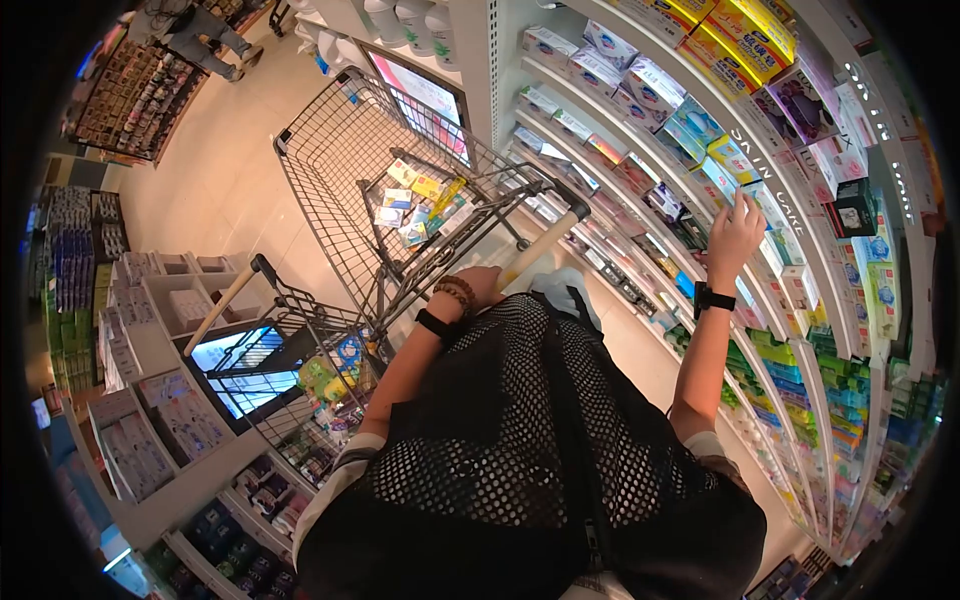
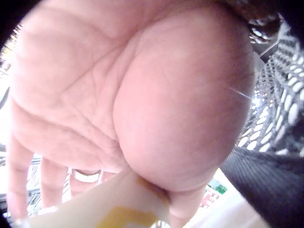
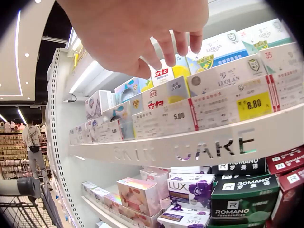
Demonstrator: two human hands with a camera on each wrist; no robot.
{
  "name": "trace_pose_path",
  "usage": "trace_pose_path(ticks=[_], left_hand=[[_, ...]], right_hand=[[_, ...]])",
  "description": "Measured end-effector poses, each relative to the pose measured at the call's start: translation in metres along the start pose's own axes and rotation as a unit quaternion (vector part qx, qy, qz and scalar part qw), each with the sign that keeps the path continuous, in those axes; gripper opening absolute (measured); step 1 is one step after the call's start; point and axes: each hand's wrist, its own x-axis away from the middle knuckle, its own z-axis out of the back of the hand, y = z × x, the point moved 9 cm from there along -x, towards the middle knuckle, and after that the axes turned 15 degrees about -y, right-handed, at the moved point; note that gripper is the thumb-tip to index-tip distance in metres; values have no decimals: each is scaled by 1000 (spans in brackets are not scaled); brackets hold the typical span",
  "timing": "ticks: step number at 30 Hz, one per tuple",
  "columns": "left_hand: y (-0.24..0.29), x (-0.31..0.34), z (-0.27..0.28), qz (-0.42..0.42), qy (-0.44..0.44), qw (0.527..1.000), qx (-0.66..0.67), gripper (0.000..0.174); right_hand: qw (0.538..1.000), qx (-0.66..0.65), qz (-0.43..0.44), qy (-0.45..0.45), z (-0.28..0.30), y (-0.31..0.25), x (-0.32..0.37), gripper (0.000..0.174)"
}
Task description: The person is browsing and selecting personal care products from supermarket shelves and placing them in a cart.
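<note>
My left hand [image 1: 483, 284] grips the pale handle [image 1: 548, 247] of a wire shopping cart [image 1: 318, 165]; in the left wrist view the palm [image 2: 142, 95] lies over the bar, with fingers and thumb on either side of it. Several small boxes and packets [image 1: 420, 195] show within the cart. Reaching to the shelf on the right, my right hand [image 1: 735, 240] has its fingers spread and slightly bent. In the right wrist view its fingertips hang at the tops of white and yellow soap boxes [image 3: 162, 72], behind the price tags [image 3: 164, 117]. Nothing shows between those fingers.
Below the SKIN CARE shelf edge [image 3: 190, 148] stand purple LUX boxes [image 3: 189, 190] and dark green ROMANO boxes [image 3: 243, 198]. Another cart's handle [image 1: 222, 308] is at the left, near display shelves [image 1: 155, 420]. A person [image 1: 195, 40] stands far down the aisle.
</note>
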Motion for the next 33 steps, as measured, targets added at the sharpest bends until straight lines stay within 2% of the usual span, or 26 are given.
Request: trace_pose_path(ticks=[2,4,7,12,16,18,19,21,23,25,26,27,28,29,31,32,33], left_hand=[[-3,-3,-4,-5,-2,1000,-4,50],[-5,-1,-6,-12,7,1000,-6,48],[-5,1,-6,-16,18,1000,-10,46],[0,0,-2,-6,14,1000,-13,44],[0,0,-4,-6,8,1000,-9,45],[-2,0,-4,-7,12,1000,-12,45],[-2,0,-5,6,5,1000,-15,48],[1,2,-5,18,-3,1000,-19,51],[21,9,11,-21,79,994,-78,57],[55,42,41,-144,244,959,-23,77],[68,49,49,-144,243,959,-23,77],[90,66,63,-235,276,932,20,83],[107,81,75,-323,305,894,63,89],[114,79,79,-322,304,894,63,89],[132,82,83,-488,200,817,234,103],[135,87,83,-487,199,817,234,103],[136,86,80,-475,137,813,307,104]], right_hand=[[997,62,10,-35,1,-34,-6,52],[997,59,2,-60,-18,-33,-4,54],[999,39,-4,-32,-24,-25,-3,49],[997,-40,29,-60,-28,-3,-21,45],[994,-38,67,-72,-15,-13,-27,46],[990,-98,81,-67,-9,-18,-19,47],[991,-82,104,-33,10,-32,-12,48],[990,-106,95,-11,39,-50,4,48],[984,-156,83,10,70,-73,20,48],[950,-298,59,-72,66,-97,25,45],[920,-367,44,-128,65,-116,27,44],[840,-497,-8,-217,51,-132,33,42],[731,-610,-59,-299,38,-150,43,41],[696,-622,-36,-355,36,-169,49,40],[635,-637,16,-436,48,-205,56,37],[635,-638,15,-436,52,-211,56,37],[595,-683,4,-425,56,-216,55,35]])
